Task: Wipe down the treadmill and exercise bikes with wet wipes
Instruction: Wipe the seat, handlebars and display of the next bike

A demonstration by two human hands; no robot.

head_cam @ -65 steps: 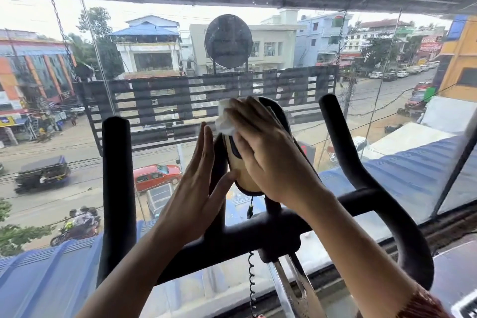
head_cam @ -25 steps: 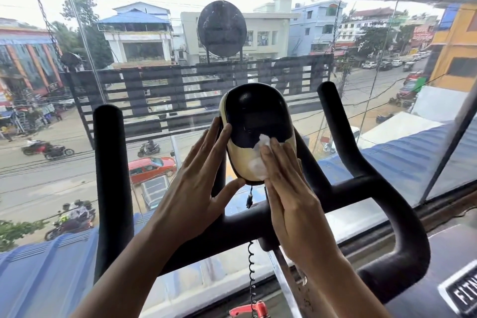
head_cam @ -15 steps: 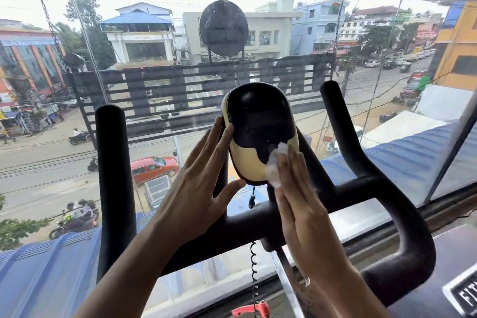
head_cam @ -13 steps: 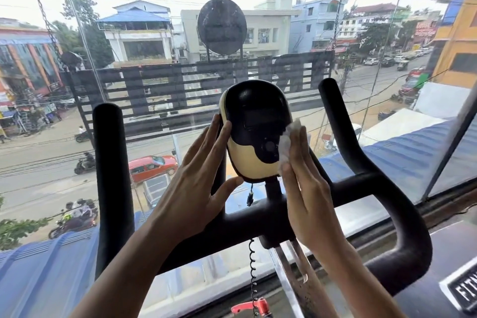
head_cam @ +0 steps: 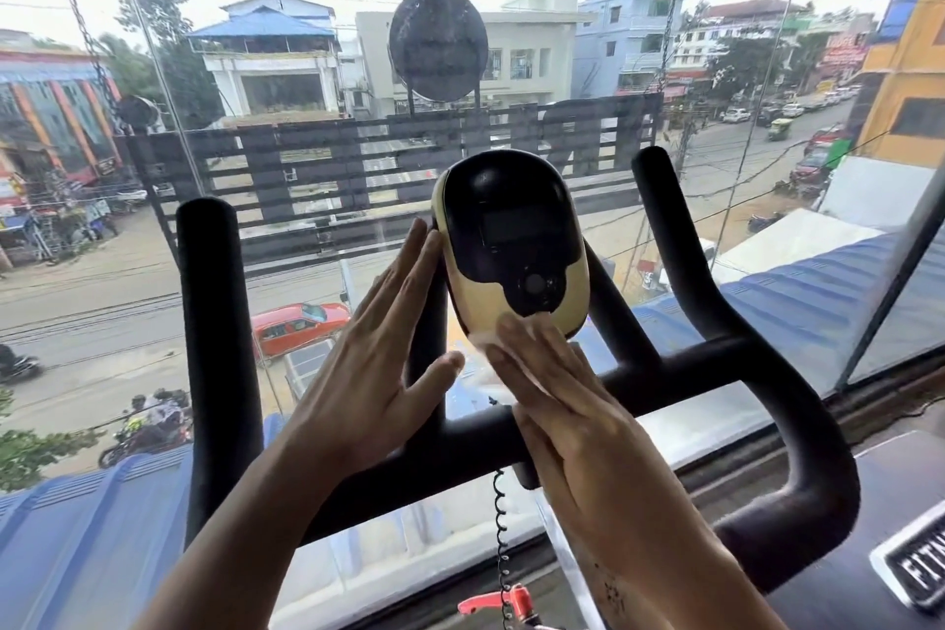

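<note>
Left hand (head_cam: 373,373) flat against console (head_cam: 511,240), right hand (head_cam: 572,420) pressing wipe (head_cam: 485,353)

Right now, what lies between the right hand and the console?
A white wet wipe, pressed by the right hand against the lower edge of the console; head view.

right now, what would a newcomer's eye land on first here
The black-and-cream console at the centre of the black handlebars draws the eye first, with the right hand pressing a wet wipe to its lower edge and the left hand flat against its left side. Beyond the glass, a street with a red car lies below.
</note>
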